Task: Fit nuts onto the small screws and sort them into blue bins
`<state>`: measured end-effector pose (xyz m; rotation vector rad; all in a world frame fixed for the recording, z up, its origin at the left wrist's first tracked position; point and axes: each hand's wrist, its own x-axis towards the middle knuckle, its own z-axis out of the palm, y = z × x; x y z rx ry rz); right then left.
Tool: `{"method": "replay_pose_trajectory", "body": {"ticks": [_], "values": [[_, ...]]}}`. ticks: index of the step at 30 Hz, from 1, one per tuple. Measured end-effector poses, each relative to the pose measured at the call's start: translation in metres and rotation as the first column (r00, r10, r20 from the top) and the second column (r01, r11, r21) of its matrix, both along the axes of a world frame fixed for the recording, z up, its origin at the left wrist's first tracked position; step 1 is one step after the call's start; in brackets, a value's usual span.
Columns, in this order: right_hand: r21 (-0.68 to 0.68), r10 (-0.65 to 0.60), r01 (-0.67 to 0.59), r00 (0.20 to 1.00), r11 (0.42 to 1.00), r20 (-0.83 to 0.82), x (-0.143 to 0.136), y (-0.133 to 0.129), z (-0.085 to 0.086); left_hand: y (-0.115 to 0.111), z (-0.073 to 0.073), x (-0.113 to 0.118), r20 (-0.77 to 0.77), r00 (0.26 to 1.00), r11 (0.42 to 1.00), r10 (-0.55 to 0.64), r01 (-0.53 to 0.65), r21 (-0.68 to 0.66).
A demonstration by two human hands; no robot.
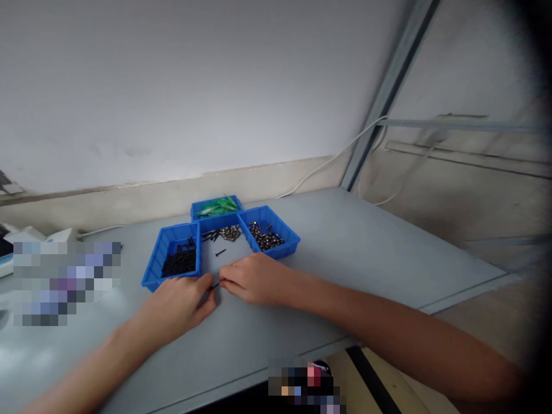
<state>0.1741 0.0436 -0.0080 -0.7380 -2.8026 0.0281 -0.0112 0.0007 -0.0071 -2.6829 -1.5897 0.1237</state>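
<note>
A thin black screw [216,285] spans the small gap between my two hands, low over the grey table. My left hand [183,296] is closed in a pinch on one end of it. The fingertips of my right hand [254,279] are pinched together at the other end; whatever they hold there is hidden. Just beyond my left hand stands a blue bin [172,256] of black screws. Past my right hand sits a blue bin [271,233] of small shiny metal pieces. One loose black screw [221,252] lies on the table between the bins.
A third blue bin [215,208] with green pieces stands behind, near the wall. Loose metal pieces [230,232] and black screws lie in front of it. A white cable [319,168] runs by a metal frame post [375,115]. Blurred-out items lie at left.
</note>
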Motion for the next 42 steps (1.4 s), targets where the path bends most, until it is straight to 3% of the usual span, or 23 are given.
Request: {"method": "replay_pose_trajectory", "body": {"ticks": [5, 14, 20, 35, 42], "values": [[0.042, 0.073, -0.071, 0.997, 0.997, -0.03, 0.0, -0.003, 0.0, -0.001, -0.002, 0.001, 0.019, 0.999, 0.999, -0.027, 0.027, -0.039], [0.033, 0.034, -0.036, 0.998, 0.999, 0.06, 0.001, 0.003, -0.006, 0.0, -0.001, 0.001, 0.037, 0.999, 0.998, 0.014, -0.012, -0.056], [0.062, 0.027, -0.031, 0.997, 0.998, 0.073, 0.002, 0.006, -0.011, -0.002, 0.003, 0.001, 0.128, 0.991, 0.999, -0.026, 0.029, -0.021], [-0.243, 0.094, -0.097, 0.995, 0.965, -0.023, 0.001, 0.008, -0.007, -0.005, 0.005, -0.002, 0.234, 0.96, 0.98, -0.151, 0.113, 0.165], [-0.066, 0.03, -0.028, 0.999, 0.997, 0.034, 0.001, 0.007, -0.008, -0.003, 0.009, -0.002, 0.181, 0.98, 0.994, -0.082, 0.069, 0.08]]}}
